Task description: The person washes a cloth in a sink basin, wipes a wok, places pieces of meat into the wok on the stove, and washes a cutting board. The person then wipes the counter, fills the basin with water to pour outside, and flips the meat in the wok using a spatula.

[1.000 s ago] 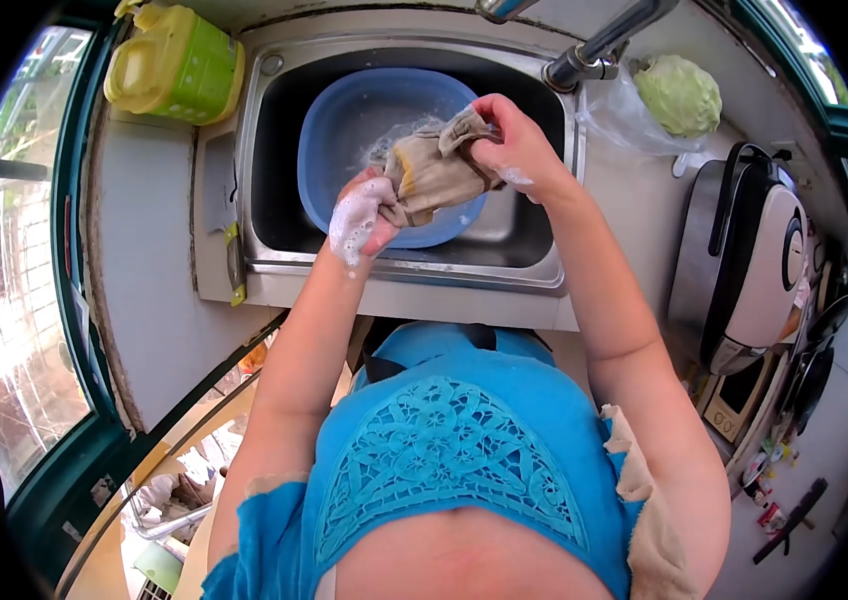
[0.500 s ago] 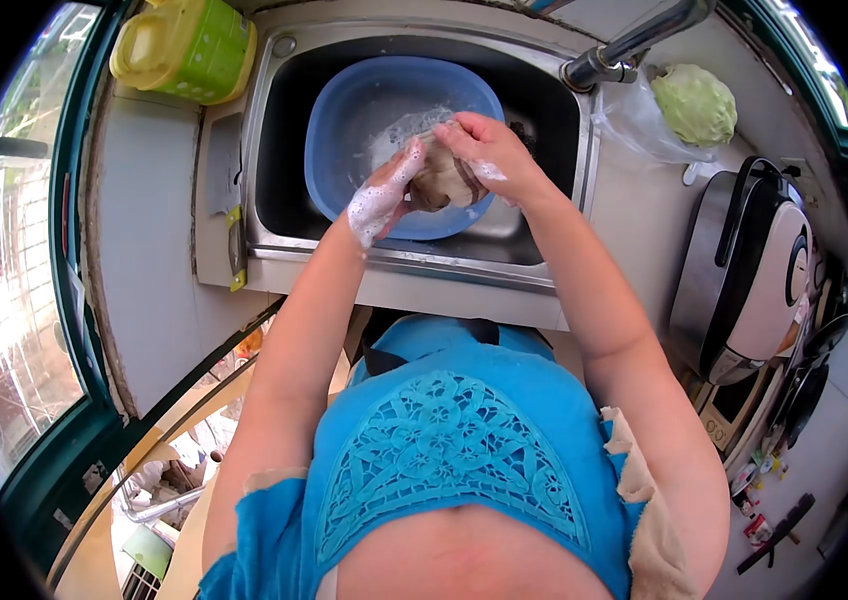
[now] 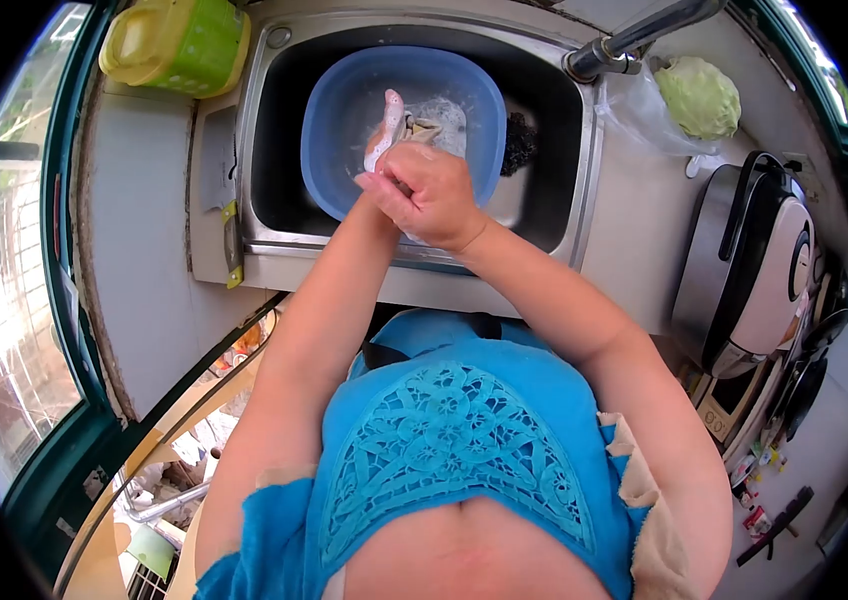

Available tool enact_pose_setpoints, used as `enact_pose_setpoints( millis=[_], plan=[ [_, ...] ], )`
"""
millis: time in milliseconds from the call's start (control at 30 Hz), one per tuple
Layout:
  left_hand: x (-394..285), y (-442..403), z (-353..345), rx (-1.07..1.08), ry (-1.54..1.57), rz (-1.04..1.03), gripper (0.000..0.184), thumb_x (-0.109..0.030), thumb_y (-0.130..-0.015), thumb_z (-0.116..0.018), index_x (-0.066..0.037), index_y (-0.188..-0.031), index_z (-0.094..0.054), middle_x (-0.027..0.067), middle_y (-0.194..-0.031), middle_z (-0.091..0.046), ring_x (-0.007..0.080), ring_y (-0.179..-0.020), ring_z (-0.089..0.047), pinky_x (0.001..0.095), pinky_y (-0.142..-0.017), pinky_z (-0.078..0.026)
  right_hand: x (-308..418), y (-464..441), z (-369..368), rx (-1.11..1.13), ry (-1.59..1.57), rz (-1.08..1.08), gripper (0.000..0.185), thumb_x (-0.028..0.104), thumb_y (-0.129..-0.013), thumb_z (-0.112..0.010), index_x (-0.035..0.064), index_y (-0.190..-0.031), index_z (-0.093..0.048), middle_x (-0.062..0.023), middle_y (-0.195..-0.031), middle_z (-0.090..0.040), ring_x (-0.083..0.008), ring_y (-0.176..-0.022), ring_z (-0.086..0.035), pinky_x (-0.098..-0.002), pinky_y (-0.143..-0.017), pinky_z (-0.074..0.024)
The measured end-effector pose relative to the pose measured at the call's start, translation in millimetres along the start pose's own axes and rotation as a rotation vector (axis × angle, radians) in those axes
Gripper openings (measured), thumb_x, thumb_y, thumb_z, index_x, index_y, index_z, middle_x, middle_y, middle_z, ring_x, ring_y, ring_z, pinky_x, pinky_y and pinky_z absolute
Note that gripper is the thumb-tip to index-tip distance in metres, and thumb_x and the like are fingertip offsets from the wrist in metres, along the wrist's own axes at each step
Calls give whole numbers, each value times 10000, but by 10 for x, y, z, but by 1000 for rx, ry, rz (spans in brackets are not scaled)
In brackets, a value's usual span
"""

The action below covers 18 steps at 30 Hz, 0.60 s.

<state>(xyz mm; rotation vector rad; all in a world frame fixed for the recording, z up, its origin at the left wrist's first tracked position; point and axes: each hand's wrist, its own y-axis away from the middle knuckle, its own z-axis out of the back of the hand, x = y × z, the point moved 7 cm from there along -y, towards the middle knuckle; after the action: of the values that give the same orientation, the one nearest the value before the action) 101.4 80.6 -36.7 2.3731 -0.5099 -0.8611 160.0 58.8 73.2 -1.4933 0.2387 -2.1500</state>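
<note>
A soapy beige cloth (image 3: 424,131) is in my left hand (image 3: 385,132), over the blue basin (image 3: 319,130). My left thumb points up with white foam on it, while most of the other fingers are hidden. My right hand (image 3: 431,190) is closed around my left wrist, covering part of the left hand and the cloth. Sudsy water (image 3: 449,115) shows in the basin just beyond the cloth.
The basin stands in a metal sink (image 3: 279,238) with a faucet (image 3: 599,62) at its back right. A dark scrubber (image 3: 518,145) lies beside the basin. Left are a knife (image 3: 232,245) and green jug (image 3: 189,45); right, a cabbage (image 3: 696,97) and rice cooker (image 3: 744,265).
My right hand has left the cloth and moved nearer, onto my left wrist. The foam on that wrist is largely gone or covered. The dark scrubber has come into fuller view.
</note>
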Motion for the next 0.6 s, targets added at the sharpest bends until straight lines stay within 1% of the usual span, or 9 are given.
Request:
enact_pose_setpoints(
  millis=[67,100,133,200,333,400,433,533,600],
  plan=[
    [87,-133,81,265,194,-233,365,-456,-915,-469,-102,-931,-554,32,-809,-571,168,-706,-556,295,-599,-464,-296,-161,-24,-155,154,-140,276,217,-813,-628,47,-637,-502,-136,-640,-550,-318,-579,-519,-346,-534,-425],
    [59,95,-50,-86,247,-235,322,-403,-933,-446,-98,-965,-545,34,-814,-573,166,-728,-557,291,-575,-456,-538,-258,5,-234,230,-216,301,240,-832,-608,50,-630,-491,-143,-615,-537,-341,-568,-508,-365,-521,-422],
    [131,95,93,-173,-92,-184,285,-358,-938,-426,-103,-1006,-532,34,-827,-577,170,-763,-573,295,-581,-473,-881,-319,24,-269,254,-256,355,295,-864,-561,43,-635,-463,-165,-643,-551,-367,-583,-507,-390,-510,-413],
    [165,53,125,-128,-120,-170,345,-395,-958,-382,-119,-1117,-513,37,-980,-575,154,-836,-583,253,-624,-485,-1016,-371,-48,-184,275,-245,316,296,-837,-585,57,-650,-500,-142,-653,-584,-352,-626,-562,-416,-547,-451],
    [48,50,109,-170,-17,22,313,-389,-937,-421,-108,-955,-556,23,-844,-585,158,-660,-570,247,-545,-449,-712,-281,-67,-181,-60,-394,261,310,-860,-572,69,-764,-600,-118,-635,-581,-324,-610,-572,-381,-610,-470],
    [177,-329,445,240,126,-69,317,-378,-946,-415,-93,-965,-552,32,-869,-580,166,-720,-568,259,-580,-463,-66,-135,-155,-198,68,-39,302,287,-852,-575,59,-659,-531,-123,-631,-587,-338,-609,-573,-395,-559,-463],
    [117,-295,296,454,196,-117,319,-372,-950,-412,-85,-970,-550,36,-882,-578,171,-750,-567,265,-598,-470,-237,-105,-145,-323,89,-120,325,302,-868,-545,59,-652,-547,-140,-636,-592,-350,-601,-572,-411,-560,-465],
    [75,113,74,-284,-60,-158,309,-345,-950,-423,-64,-989,-545,51,-900,-573,177,-781,-560,286,-608,-475,-1008,-272,-42,-305,309,-324,330,290,-901,-497,49,-685,-565,-178,-671,-591,-383,-642,-558,-457,-599,-446],
    [149,77,101,-237,-100,-97,279,-319,-947,-429,-75,-1027,-536,62,-913,-576,187,-789,-569,298,-605,-477,-1161,-295,-18,-278,312,-362,359,310,-908,-470,56,-666,-546,-180,-673,-588,-382,-633,-561,-465,-574,-440]
  ],
)
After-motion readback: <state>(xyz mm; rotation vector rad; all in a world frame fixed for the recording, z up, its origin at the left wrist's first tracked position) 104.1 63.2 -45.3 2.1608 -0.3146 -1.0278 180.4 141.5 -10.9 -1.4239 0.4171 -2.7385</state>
